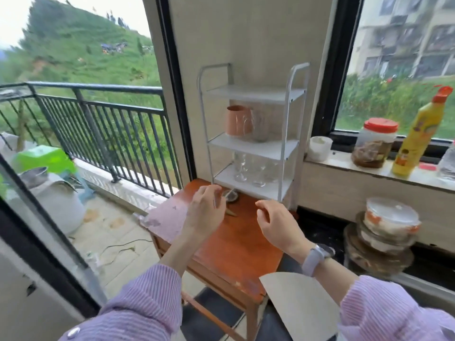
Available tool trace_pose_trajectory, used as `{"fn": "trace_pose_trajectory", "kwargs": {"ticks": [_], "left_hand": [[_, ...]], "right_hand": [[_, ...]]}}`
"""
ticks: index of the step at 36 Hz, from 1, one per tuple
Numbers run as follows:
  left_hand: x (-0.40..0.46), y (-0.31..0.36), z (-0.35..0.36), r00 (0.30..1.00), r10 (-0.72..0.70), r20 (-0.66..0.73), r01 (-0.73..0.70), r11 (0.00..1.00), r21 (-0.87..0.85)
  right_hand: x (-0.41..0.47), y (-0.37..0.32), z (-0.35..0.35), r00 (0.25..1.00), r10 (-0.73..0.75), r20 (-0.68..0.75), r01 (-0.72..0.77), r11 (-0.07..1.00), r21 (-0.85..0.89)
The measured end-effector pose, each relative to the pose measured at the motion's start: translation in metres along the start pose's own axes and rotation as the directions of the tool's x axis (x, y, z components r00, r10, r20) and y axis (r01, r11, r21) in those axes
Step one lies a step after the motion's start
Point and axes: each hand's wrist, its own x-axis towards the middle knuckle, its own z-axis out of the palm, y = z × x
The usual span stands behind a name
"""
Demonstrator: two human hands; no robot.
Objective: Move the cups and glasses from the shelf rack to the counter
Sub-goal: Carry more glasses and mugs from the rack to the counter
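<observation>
A white three-tier shelf rack (288,146) stands at the back of a small wooden table (231,252). On its middle tier sit a copper-coloured cup (237,120) and a clear glass mug (259,126) beside it. Several clear glasses (253,168) stand on the bottom tier. My left hand (205,210) hovers in front of the rack's bottom left corner, fingers loosely curled, holding nothing. My right hand (277,223) hovers to the right, fingers apart and empty, with a watch on the wrist.
A small round dish (231,195) lies on the table before the rack. The window sill (344,166) at right holds a white cup (319,148), a red-lidded jar (374,143) and a yellow bottle (418,136). Stacked lidded bowls (389,225) stand below. A balcony railing (103,119) is at left.
</observation>
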Motion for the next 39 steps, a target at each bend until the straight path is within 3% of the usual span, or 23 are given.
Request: {"fn": "trace_pose_trajectory", "kwargs": {"ticks": [6,12,16,22,29,32,35,39], "left_hand": [[0.096,-0.028,0.021,0.999,0.037,0.010,-0.035,0.993,-0.111],[0.180,-0.057,0.034,0.990,0.106,0.089,-0.083,0.969,-0.234],[0.230,-0.072,0.037,0.984,0.146,0.097,-0.114,0.953,-0.281],[0.274,-0.080,0.052,0.971,0.208,0.118,-0.145,0.904,-0.402],[0.312,-0.071,0.082,0.961,0.203,0.187,-0.083,0.859,-0.506],[0.321,-0.058,0.096,0.952,0.212,0.220,-0.050,0.819,-0.572],[0.326,-0.047,0.108,0.949,0.155,0.276,0.085,0.715,-0.694],[0.331,-0.042,0.115,0.946,0.090,0.311,0.180,0.651,-0.737]], "right_hand": [[0.082,-0.010,0.013,0.997,0.013,-0.081,-0.008,0.998,0.061],[0.179,-0.021,0.023,0.964,0.146,-0.221,-0.113,0.981,0.156],[0.246,-0.025,0.027,0.943,0.273,-0.191,-0.224,0.944,0.243],[0.298,-0.021,0.043,0.925,0.323,-0.199,-0.237,0.901,0.363],[0.296,-0.006,0.040,0.849,0.439,-0.293,-0.276,0.842,0.464],[0.284,-0.002,0.030,0.823,0.506,-0.258,-0.306,0.777,0.550],[0.277,0.001,0.018,0.809,0.553,-0.201,-0.301,0.683,0.666],[0.275,0.001,0.004,0.814,0.574,-0.089,-0.324,0.576,0.750]]}}
